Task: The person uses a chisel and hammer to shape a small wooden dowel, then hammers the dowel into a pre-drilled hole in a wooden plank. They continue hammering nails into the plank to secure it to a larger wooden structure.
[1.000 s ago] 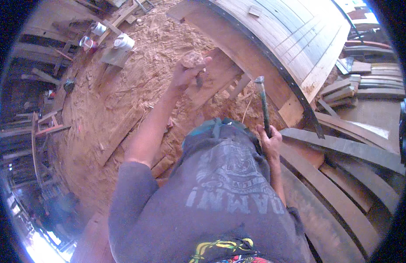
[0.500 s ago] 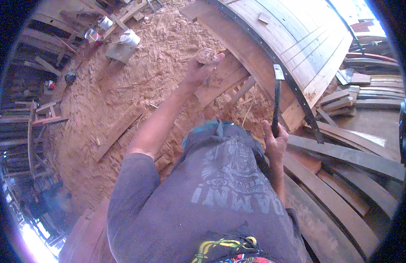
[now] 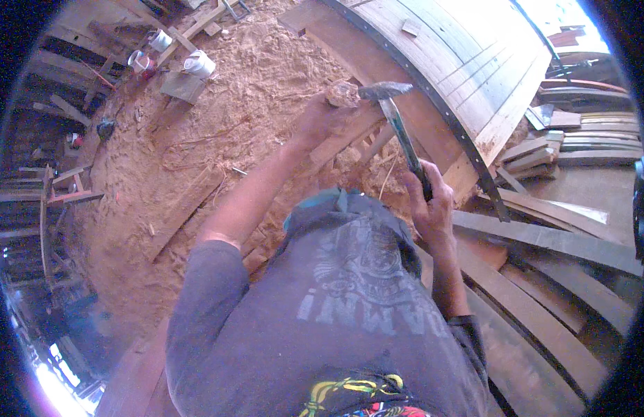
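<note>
My left hand (image 3: 316, 121) reaches forward, its fingers wrapped round a roundish, wood-coloured block (image 3: 343, 94) seen end-on; anything below the block is hidden. In my right hand (image 3: 431, 201) is a hammer (image 3: 401, 132), gripped low on its dark handle. The metal hammer head lies right beside the block's right side; whether they touch I cannot tell. Both hands are in front of a broad wooden beam (image 3: 356, 52), which runs along the edge of a planked wooden structure (image 3: 468, 62).
A dark metal strip (image 3: 433, 90) follows the planked edge. Stacked boards (image 3: 593, 142) and long curved planks (image 3: 530, 306) fill the right side. Sawdust-coloured ground (image 3: 217, 132) spreads at left, with white buckets (image 3: 199, 64) and loose timber (image 3: 190, 212).
My right hand has risen slightly, and the hammer has swung leftward, from upright to its head beside the block. My left hand, still gripping the block, has shifted slightly to the right.
</note>
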The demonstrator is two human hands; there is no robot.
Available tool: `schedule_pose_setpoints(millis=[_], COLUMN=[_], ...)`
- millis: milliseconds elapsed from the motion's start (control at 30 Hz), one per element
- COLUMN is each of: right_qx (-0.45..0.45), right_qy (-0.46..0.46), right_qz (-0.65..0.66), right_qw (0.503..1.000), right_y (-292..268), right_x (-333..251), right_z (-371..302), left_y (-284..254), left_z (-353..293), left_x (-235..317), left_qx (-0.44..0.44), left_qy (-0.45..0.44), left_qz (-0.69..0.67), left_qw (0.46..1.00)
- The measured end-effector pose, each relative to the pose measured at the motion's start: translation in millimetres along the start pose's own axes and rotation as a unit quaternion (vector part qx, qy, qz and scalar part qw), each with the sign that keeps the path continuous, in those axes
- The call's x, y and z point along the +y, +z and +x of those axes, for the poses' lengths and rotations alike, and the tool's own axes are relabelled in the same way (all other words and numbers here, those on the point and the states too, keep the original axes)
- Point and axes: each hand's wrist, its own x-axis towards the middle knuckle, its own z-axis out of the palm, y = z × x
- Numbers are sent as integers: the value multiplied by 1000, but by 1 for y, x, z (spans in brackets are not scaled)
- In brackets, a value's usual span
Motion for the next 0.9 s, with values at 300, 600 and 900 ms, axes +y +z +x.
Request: schedule_pose_setpoints(millis=[300, 600, 900], right_qx=[156, 39, -80], right_qy=[-174, -108, -73], right_qz=[39, 24, -118], right_qw=[971, 993, 987], right_y=[-12, -35, 4], right_x=[-49, -69, 0], right_z=[20, 32, 28], left_y=[-4, -2, 1], left_z=[-1, -16, -20], left_x=[11, -5, -8], left_qx=[-7, 17, 42], left_qy=[-24, 29, -47], left_qz=[97, 188, 96], left_qw=[995, 982, 993])
